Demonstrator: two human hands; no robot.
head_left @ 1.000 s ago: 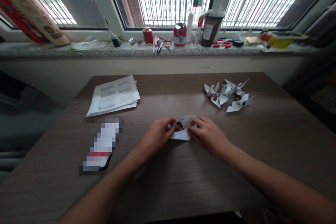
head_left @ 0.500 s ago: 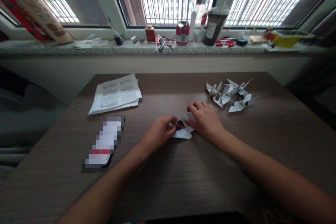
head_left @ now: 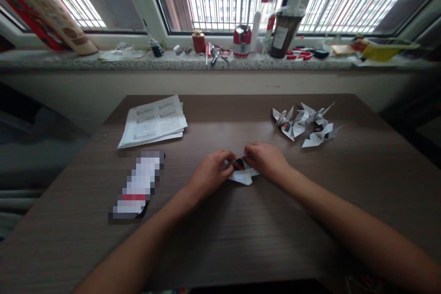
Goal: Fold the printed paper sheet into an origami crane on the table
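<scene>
A small piece of folded printed paper (head_left: 243, 176), white with a dark and red patch, is held low over the middle of the table. My left hand (head_left: 214, 169) pinches its left side between thumb and fingers. On the right, my right hand (head_left: 266, 158) has its fingers closed on the paper's upper right part. The fingertips of both hands partly cover the folds. Beyond my right hand lies a cluster of folded paper cranes (head_left: 292, 123), made of similar printed paper.
A stack of printed sheets (head_left: 153, 121) lies at the back left of the table (head_left: 220, 239). Nearer me is a phone (head_left: 138, 186) with a blurred screen. Along the windowsill (head_left: 138, 65) stand a red can (head_left: 241, 41), a bottle (head_left: 267, 18), a dark drink cup (head_left: 284, 32) and small tools.
My right hand has come down from above the paper, and its raised fingers have closed on the paper's right side. My left hand keeps its hold. The view has shifted slightly.
</scene>
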